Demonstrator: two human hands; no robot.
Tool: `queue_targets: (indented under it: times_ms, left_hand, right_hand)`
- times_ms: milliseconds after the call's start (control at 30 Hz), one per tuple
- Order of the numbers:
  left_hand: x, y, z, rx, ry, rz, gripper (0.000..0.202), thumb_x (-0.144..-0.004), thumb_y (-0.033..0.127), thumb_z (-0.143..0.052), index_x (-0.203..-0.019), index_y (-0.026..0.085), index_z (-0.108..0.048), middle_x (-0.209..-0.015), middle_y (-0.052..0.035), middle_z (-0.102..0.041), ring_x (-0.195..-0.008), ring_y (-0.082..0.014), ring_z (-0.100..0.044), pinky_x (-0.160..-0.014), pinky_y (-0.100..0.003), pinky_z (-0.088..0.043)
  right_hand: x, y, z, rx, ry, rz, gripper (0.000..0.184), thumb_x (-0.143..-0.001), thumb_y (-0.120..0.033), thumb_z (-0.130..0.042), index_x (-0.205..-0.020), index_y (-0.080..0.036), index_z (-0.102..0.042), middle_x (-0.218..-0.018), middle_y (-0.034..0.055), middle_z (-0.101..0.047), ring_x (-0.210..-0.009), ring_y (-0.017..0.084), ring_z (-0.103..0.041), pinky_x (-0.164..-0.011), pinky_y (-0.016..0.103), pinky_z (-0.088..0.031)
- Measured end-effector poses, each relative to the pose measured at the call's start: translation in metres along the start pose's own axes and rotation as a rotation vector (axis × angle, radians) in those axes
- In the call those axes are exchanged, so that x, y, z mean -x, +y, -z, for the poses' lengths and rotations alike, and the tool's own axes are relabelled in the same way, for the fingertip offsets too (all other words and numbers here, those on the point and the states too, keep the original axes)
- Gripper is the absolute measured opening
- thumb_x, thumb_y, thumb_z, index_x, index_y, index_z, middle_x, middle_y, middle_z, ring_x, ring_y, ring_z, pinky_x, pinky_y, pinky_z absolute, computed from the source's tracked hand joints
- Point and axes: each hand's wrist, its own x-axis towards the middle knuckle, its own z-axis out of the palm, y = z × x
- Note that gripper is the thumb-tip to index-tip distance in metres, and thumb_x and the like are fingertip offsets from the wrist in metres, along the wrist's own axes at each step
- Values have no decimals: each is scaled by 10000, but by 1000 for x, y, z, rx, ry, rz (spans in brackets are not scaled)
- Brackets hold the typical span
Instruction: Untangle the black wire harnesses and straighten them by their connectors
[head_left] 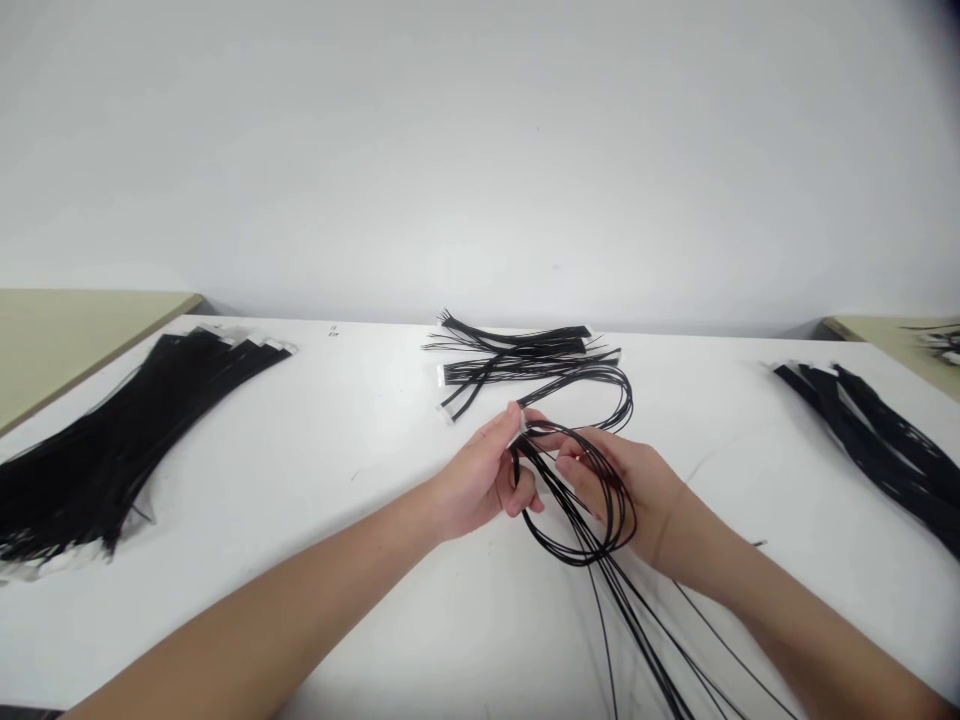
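Presently, head view: the left hand [480, 480] pinches the white connector [520, 420] of a black wire harness [592, 500] between thumb and fingertips; the right hand [630, 490] is closed loosely round the looped strands, mid-table. Judged light, limp and prone to tangling; best held at the connector, not the thin leads. Finished bundles [525, 365] lie just behind. Large piles [112, 440] sit well apart left, more [885, 440] right. White table [360, 430] offers room around the hands.

Two hands [480, 475], four black wire bundles [112, 440], one white table [360, 430]
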Motion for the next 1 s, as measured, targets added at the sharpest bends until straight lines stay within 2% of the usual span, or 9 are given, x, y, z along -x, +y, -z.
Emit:
queue_targets:
  times_ms: [67, 167, 300, 400, 500, 633, 700, 800, 1000]
  left_hand:
    - [0, 0, 1, 4, -9, -6, 373, -913, 558, -347, -961, 224, -507, -958, 22, -653, -311, -18, -443, -522, -255, -494]
    - [-1, 0, 2, 3, -16, 7, 393, -908, 575, -338, -1010, 227, -489, -979, -18, -674, -309, -18, -431, -512, -252, -488]
    - [-1, -1, 3, 49, -17, 18, 371, -912, 558, -355, -1042, 232, -476, -921, -18, -685, -314, -22, -427, -503, -243, -479]
    - [-1, -1, 3, 60, -15, 1, 368, -921, 547, -344, -1018, 220, -483, -835, 1, -673, -305, -29, -414, -485, -242, -463]
    - [0, 0, 1, 39, -11, -2, 376, -927, 542, -326, -992, 213, -496, -791, 12, -651, -306, -26, -402, -492, -243, -457]
    - [1, 2, -1, 11, -2, 5, 366, -935, 528, -315, -968, 216, -503, -765, 25, -623, -311, -20, -388, -503, -241, -454]
    - [1, 2, -1, 9, 3, 0, 367, -935, 529, -315, -969, 217, -506, -748, 31, -605, -313, -15, -373, -504, -236, -449]
    - [0, 1, 1, 28, 17, -3, 363, -930, 536, -329, -973, 222, -506, -721, 43, -572, -325, -7, -357, -511, -224, -441]
    - [0, 1, 1, 27, 6, 12, 362, -932, 535, -318, -970, 223, -497, -714, 41, -571, -330, -20, -381, -520, -235, -449]
  right_hand:
    - [0, -5, 8, -207, -64, -122, 238, -864, -410, -561, -976, -205, -605, -592, -33, -517, -464, 78, -434, -417, 192, -359]
    - [0, -11, 22, -560, -7, -195, 176, -838, -348, -606, -955, -215, -608, -552, -63, -451, -396, 54, -383, -395, 186, -355]
    - [-2, -12, 33, -1023, 168, -62, 127, -813, -261, -534, -807, -175, -627, -671, -21, -496, -487, 71, -462, -498, 234, -466]
    - [-5, -10, 33, -1132, 355, 33, 139, -784, -214, -518, -813, -158, -642, -657, -19, -467, -517, 75, -461, -519, 234, -478]
    - [-6, -12, 30, -1049, 572, 129, 146, -843, -253, -566, -760, -161, -643, -598, -44, -406, -497, 62, -442, -533, 218, -487]
    - [-6, -18, 29, -979, 763, 268, 178, -851, -296, -610, -750, -159, -661, -791, -8, -545, -714, 92, -581, -742, 246, -537]
    - [-5, -19, 32, -1002, 741, 289, 93, -836, -254, -625, -841, -183, -685, -795, -12, -558, -728, 89, -587, -750, 241, -535]
    - [-2, -17, 37, -895, 621, 257, 191, -812, -201, -626, -990, -227, -689, -636, -41, -504, -518, 63, -483, -513, 205, -467]
    - [5, -11, 31, -143, 533, 219, 104, -808, -298, -652, -879, -248, -709, -545, -37, -480, -473, 80, -377, -433, 223, -324]
